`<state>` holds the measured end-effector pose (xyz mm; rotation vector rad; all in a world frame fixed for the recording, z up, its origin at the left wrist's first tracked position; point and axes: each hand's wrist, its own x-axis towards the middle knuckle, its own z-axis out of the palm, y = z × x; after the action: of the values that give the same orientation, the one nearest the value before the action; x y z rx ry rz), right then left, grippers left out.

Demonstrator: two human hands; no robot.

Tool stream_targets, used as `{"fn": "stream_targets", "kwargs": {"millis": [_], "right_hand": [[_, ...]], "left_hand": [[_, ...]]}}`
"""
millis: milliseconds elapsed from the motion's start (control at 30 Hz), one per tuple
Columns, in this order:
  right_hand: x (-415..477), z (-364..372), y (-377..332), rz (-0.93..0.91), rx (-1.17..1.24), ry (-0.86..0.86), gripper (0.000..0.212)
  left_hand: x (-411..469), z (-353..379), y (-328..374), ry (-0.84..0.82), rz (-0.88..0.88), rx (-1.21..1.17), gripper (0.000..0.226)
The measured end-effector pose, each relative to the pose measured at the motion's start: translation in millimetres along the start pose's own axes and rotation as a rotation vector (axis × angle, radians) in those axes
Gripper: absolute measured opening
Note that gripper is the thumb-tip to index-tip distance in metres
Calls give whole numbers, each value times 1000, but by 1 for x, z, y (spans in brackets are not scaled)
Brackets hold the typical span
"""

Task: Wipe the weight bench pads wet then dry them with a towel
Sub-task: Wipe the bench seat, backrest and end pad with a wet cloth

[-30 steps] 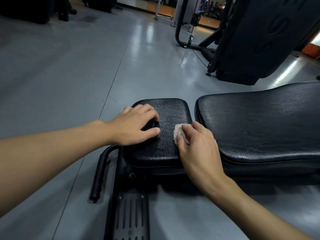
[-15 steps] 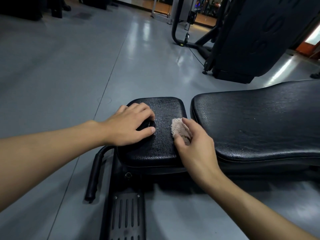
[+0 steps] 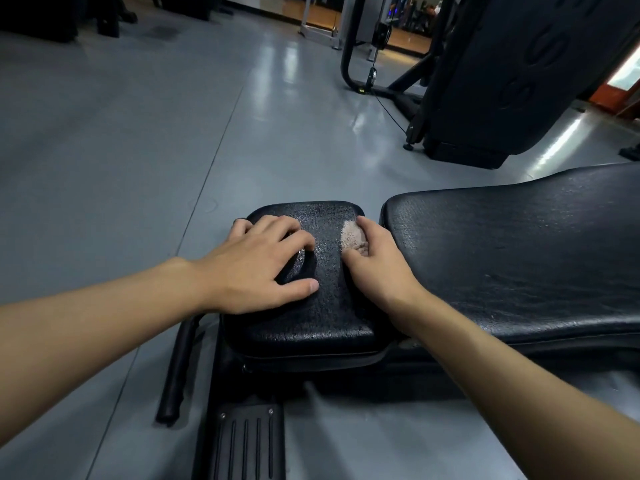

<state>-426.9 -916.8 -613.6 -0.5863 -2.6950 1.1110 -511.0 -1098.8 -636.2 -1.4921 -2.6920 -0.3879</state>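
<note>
One seat pad (image 3: 322, 306) under left hand (image 3: 256, 268), right hand (image 3: 381, 268) and cloth (image 3: 351, 235).

Cloth (image 3: 350, 236) mostly hidden under right hand (image 3: 379, 268).

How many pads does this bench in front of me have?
2. The small pad lies under the left hand and the right hand, which grips a beige cloth; the long pad, right of it, runs out of frame; more may follow.
</note>
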Motion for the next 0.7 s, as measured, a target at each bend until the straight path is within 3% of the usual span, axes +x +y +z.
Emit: {"fn": "stream_targets", "kwargs": {"millis": [167,333,533,700], "right_hand": [[35,3,-4,-5,-40,23,53],[11,-5,-6,-53,-108,-16,43],[-69,-15,5,-139,-139,-41,48],[-80,-10,3,-133,-157,-53,51]], "left_hand": [[-1,0,4,-7,-18,26,72],[-3,-3,7,-41,-41,44,75],[-2,-5,9,-43,-48,35,76],[-2,-6,9,-49,-53,29,77]]}}
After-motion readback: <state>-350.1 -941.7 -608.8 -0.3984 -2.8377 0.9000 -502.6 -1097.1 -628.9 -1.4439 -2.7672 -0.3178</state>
